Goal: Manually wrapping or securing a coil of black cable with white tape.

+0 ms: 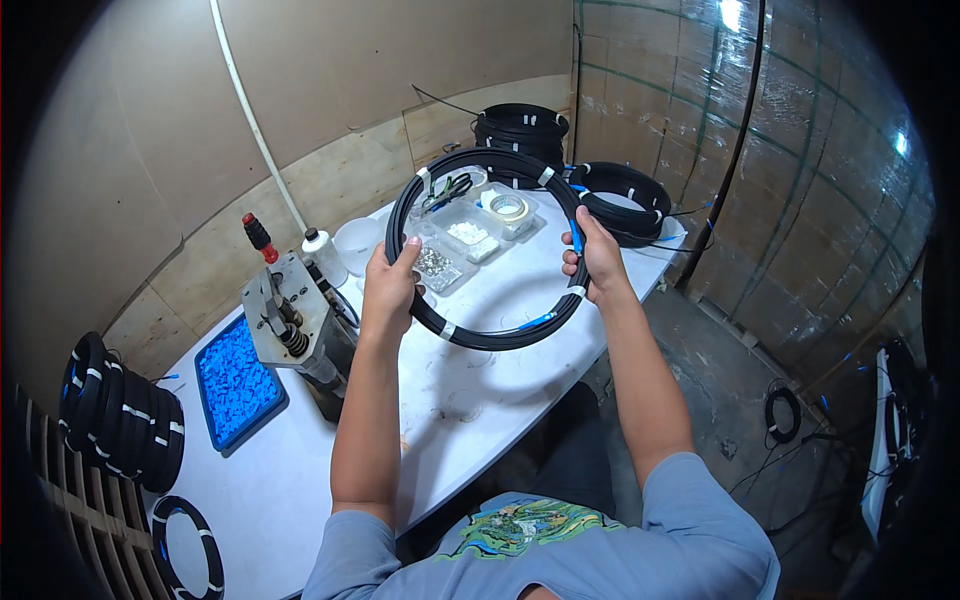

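Observation:
Between my two hands I hold up a coil of black cable (490, 341), bound at several places with white tape and showing blue connector ends (538, 322) along its inner edge. My left hand (390, 285) is closed round the coil's left side, thumb on top. On the right side my right hand (598, 255) grips it beside a blue piece. Through the ring I see clear plastic boxes, one with small metal parts (435, 264), another with white pieces (468, 236), and a third with tape rolls (508, 208). Scissors (450, 190) lie behind them.
A bench press with a red-black handle (258, 238) stands left, beside a blue tray of small blue parts (238, 375), a bottle (320, 252) and a white bowl (357, 245). Cable coils are stacked at left (125, 415) and back (520, 125). Wrapped cartons (680, 110) line the right.

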{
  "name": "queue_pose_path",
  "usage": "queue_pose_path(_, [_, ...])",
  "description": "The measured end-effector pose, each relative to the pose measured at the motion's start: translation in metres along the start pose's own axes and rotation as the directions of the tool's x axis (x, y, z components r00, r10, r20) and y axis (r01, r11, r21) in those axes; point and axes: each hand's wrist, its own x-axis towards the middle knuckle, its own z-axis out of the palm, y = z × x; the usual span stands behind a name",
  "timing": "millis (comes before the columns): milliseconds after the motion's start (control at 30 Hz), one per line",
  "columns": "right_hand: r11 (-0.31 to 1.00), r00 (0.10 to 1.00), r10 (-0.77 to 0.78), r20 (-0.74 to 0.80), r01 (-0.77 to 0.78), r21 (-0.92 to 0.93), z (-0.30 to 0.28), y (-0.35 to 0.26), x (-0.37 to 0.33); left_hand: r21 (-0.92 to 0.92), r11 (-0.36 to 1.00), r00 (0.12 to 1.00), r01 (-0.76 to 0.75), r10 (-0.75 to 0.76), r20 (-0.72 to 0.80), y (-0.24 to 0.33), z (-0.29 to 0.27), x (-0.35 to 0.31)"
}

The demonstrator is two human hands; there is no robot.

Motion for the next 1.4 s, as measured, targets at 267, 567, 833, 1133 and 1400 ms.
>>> queue_pose_path(267, [0.993,0.995,-0.095,0.041,0.098,-0.065,0.006,-0.011,-0.024,-0.129,0.982,0.991,0.134,-0.133,0.016,-0.031,-0.005,0.022])
queue_pose_path(567, [0.965,0.984,-0.178,0.013,0.177,-0.195,0.003,-0.011,-0.033,-0.174,0.982,0.997,0.080,-0.077,0.022,-0.041,0.001,0.013])
queue_pose_path(833, [0.970,0.918,-0.212,0.335,0.239,-0.040,-0.029,-0.008,-0.002,0.064,0.969,0.972,-0.237,0.236,0.019,-0.025,-0.002,0.011])
queue_pose_path(1133, [0.755,0.799,-0.050,0.599,0.423,-0.501,0.002,-0.058,0.004,0.423,0.871,0.959,-0.251,0.163,0.232,0.012,0.004,0.012])
queue_pose_path(1400, [0.952,0.865,-0.073,0.496,0.209,-0.225,-0.032,-0.025,0.012,-0.043,0.996,0.997,-0.078,0.079,0.018,-0.009,-0.002,0.014])
